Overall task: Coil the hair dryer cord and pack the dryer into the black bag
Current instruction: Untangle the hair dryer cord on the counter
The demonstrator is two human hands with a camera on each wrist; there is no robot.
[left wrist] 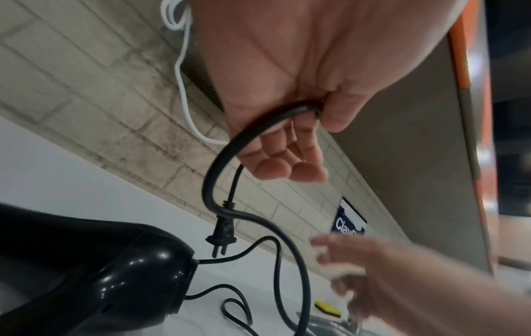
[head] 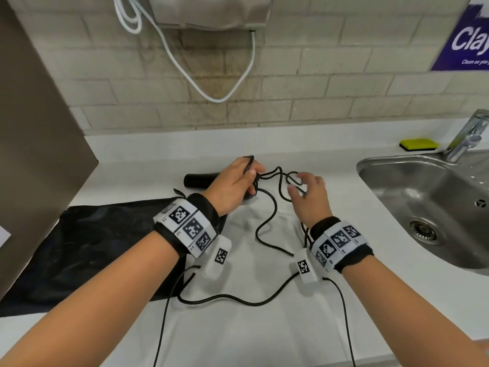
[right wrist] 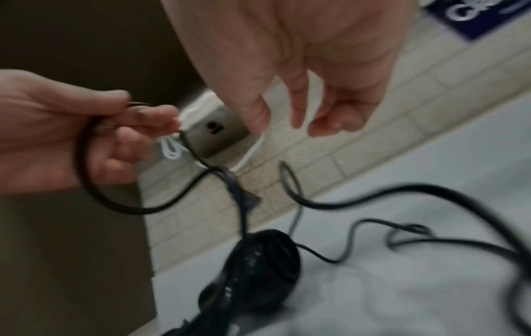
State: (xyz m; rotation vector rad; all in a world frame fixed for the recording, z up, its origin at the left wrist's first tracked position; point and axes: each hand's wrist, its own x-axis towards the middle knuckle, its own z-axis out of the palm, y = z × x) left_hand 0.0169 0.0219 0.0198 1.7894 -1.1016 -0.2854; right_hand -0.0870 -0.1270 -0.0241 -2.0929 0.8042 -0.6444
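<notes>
The black hair dryer (head: pixel 197 180) lies on the white counter behind my left hand (head: pixel 248 178), which grips a loop of the black cord (head: pixel 264 226) between thumb and fingers. In the left wrist view the plug (left wrist: pixel 222 234) dangles below that hand (left wrist: pixel 313 127), above the dryer (left wrist: pixel 109 272). My right hand (head: pixel 299 186) hovers with its fingers spread beside loose cord loops and holds nothing; its open fingers (right wrist: pixel 298 106) show in the right wrist view over the dryer (right wrist: pixel 261 259). The black bag (head: pixel 92 247) lies flat at the left front.
A steel sink (head: pixel 391 165) with a tap (head: pixel 468 136) sits at the right, a yellow sponge (head: pixel 418 144) behind it. A brown panel (head: pixel 39 128) stands on the left. A white cable (head: pixel 219 100) hangs on the tiled wall. Thin black wires trail from my wrist cameras.
</notes>
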